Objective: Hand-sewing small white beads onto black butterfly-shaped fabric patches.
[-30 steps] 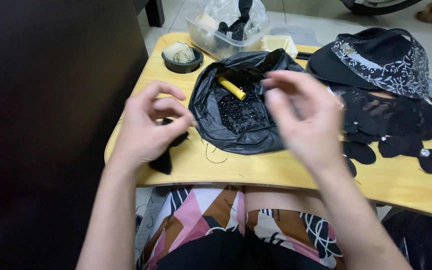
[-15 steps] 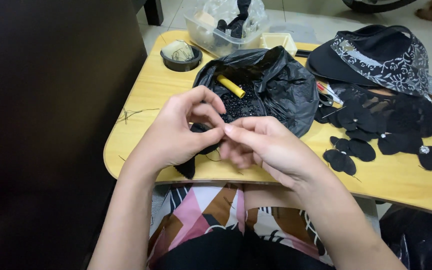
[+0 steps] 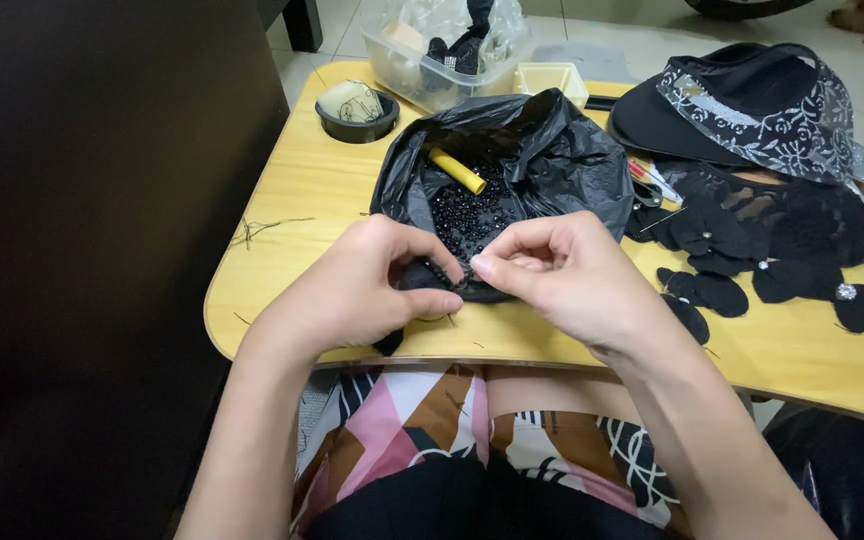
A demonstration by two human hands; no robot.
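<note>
Head view: left hand (image 3: 357, 295) and right hand (image 3: 562, 275), apart a second ago, now meet at desk's (image 3: 282, 200) near edge — both pinching black cloth piece (image 3: 422, 275) — beside bead bag (image 3: 512, 170); stitching apparently underway.

- Light wooden table (image 3: 282, 265) carries it all.
- Black plastic bag (image 3: 552, 160) sits centre.
- Small black bowl (image 3: 356, 105) far left.
- Black hat (image 3: 742, 105) far right.
- Black fabric pieces (image 3: 752, 280) right.
</note>
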